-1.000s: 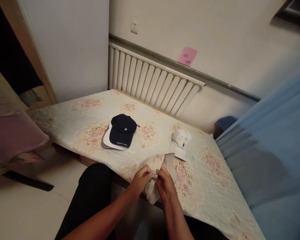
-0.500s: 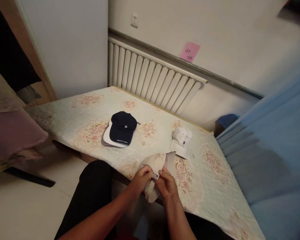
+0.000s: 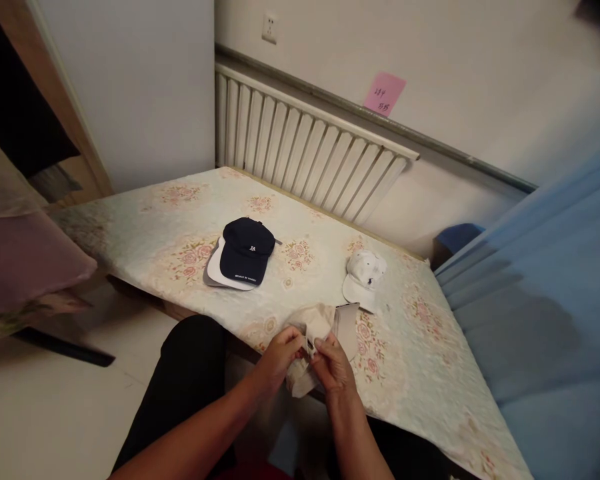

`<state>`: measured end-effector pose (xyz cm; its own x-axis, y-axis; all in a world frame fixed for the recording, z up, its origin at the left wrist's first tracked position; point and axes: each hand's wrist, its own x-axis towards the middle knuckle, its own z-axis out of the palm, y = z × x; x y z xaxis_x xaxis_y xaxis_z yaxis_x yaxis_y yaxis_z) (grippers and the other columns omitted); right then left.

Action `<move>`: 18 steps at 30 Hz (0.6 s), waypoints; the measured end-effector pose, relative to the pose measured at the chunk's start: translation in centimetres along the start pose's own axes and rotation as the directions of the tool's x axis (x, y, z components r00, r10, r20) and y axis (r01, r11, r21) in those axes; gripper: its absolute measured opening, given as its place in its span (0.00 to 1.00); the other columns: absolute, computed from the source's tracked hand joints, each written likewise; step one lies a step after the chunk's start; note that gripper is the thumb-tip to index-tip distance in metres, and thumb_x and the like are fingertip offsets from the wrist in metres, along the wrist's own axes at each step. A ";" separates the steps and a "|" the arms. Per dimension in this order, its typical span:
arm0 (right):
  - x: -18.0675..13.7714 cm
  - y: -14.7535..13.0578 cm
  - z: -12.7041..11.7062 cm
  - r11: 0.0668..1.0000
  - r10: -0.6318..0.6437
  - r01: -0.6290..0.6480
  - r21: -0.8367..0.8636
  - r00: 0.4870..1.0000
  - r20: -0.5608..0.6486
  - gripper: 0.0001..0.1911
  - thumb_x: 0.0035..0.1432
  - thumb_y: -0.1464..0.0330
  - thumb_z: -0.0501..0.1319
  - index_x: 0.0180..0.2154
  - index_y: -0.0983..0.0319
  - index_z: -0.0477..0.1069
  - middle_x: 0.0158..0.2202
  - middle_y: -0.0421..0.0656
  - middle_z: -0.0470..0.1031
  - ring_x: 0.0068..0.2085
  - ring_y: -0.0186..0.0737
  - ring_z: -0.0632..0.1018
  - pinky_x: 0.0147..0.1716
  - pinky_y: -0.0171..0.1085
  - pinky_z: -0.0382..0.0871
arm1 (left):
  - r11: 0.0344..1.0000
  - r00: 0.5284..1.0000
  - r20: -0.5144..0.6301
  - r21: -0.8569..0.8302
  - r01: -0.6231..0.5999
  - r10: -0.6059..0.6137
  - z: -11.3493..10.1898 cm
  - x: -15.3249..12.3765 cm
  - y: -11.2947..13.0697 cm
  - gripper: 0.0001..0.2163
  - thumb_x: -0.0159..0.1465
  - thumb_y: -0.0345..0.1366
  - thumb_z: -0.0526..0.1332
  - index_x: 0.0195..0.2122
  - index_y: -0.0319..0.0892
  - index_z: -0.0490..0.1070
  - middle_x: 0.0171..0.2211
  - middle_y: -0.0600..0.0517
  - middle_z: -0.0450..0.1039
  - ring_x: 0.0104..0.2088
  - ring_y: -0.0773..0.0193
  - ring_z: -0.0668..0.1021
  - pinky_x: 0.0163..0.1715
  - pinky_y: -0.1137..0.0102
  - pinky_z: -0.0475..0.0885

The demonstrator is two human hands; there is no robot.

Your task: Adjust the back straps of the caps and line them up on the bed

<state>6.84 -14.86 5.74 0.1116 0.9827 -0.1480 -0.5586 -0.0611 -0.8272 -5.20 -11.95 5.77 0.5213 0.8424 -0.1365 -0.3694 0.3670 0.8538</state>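
Observation:
A beige cap (image 3: 319,324) lies at the near edge of the floral-covered table (image 3: 180,220), brim pointing away. My left hand (image 3: 279,355) and my right hand (image 3: 334,363) both pinch its back strap, where a small metal buckle shows between the fingertips. Part of the cap hangs over the table edge below my hands. A navy cap (image 3: 245,251) sits stacked on a white and a grey one (image 3: 214,269) at the table's middle. A white cap (image 3: 364,277) lies to the right of them.
A white radiator (image 3: 305,150) runs along the wall behind the table, with a pink note (image 3: 384,93) above it. A blue curtain (image 3: 550,293) hangs at right. A pinkish cushion (image 3: 25,260) sits at left. My dark-trousered knee (image 3: 190,360) is below the table edge.
The view has tilted slightly down and both hands have shifted a little lower on the beige cap's strap, still pinching it. The other caps have not moved.

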 end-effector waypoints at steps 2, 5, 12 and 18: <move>-0.1 0.0 0.0 1.000 -0.025 0.025 0.018 1.000 0.005 0.25 0.44 0.67 0.65 0.48 0.56 0.68 0.42 0.43 0.76 0.42 0.47 0.77 0.38 0.43 0.71 | 0.999 1.000 0.000 -0.032 0.003 -0.003 0.1 0.0 -0.1 0.12 0.54 0.42 0.60 0.24 0.41 0.59 0.23 0.57 0.60 0.25 0.70 0.66 0.29 0.72 0.62; -0.2 -0.1 0.0 1.000 -0.026 0.026 0.012 1.000 -0.006 0.26 0.43 0.67 0.66 0.48 0.57 0.68 0.45 0.44 0.76 0.43 0.47 0.77 0.39 0.43 0.71 | 1.000 1.000 -0.027 -0.001 0.010 -0.010 0.1 0.0 -0.2 0.13 0.54 0.42 0.61 0.23 0.41 0.60 0.23 0.56 0.60 0.25 0.70 0.66 0.29 0.72 0.62; -0.4 0.0 0.0 1.000 -0.004 0.004 0.007 0.999 0.032 0.28 0.40 0.68 0.67 0.47 0.59 0.69 0.42 0.46 0.77 0.44 0.48 0.76 0.40 0.43 0.71 | 0.997 0.999 -0.032 -0.083 -0.009 0.006 0.0 -0.1 0.2 0.12 0.53 0.42 0.62 0.24 0.40 0.62 0.24 0.55 0.62 0.27 0.69 0.67 0.30 0.72 0.63; -0.3 0.5 -0.4 1.000 -0.004 0.004 -0.025 1.000 -0.019 0.27 0.42 0.65 0.66 0.48 0.57 0.69 0.42 0.45 0.77 0.43 0.47 0.77 0.37 0.42 0.72 | 0.998 0.999 -0.037 0.064 -0.015 0.017 -0.7 0.1 -0.8 0.09 0.55 0.40 0.60 0.24 0.40 0.63 0.23 0.56 0.61 0.25 0.69 0.65 0.28 0.72 0.60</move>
<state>6.86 -15.26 5.16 0.1291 0.9795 -0.1546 -0.5371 -0.0620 -0.8413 -5.40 -11.89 4.75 0.4860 0.8626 -0.1405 -0.3267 0.3284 0.8862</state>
